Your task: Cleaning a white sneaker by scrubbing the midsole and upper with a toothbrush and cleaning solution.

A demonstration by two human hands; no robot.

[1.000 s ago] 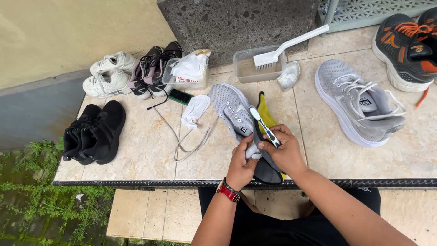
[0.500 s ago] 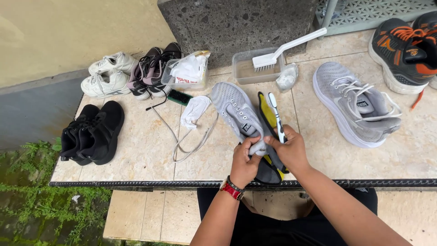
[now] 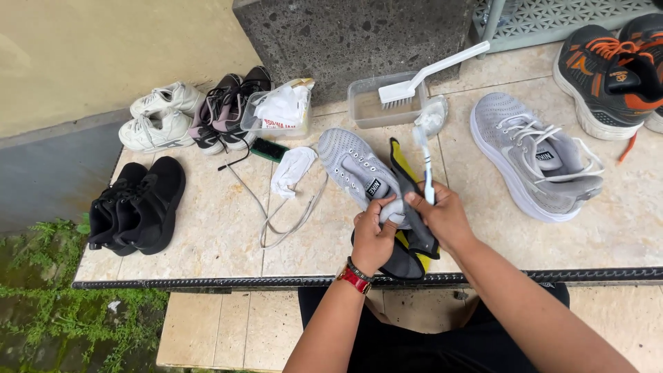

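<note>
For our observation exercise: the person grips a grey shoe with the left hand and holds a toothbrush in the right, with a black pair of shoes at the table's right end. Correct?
Not quite. The head view shows the black pair at the table's left end. The rest stands: the left hand grips the grey shoe and the right hand holds the toothbrush.

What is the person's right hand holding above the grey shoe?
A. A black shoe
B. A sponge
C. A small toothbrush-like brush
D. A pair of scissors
C: the right hand grips a small white brush with its head pointing up and away, while the left hand holds the heel of the grey shoe over the table.
</note>
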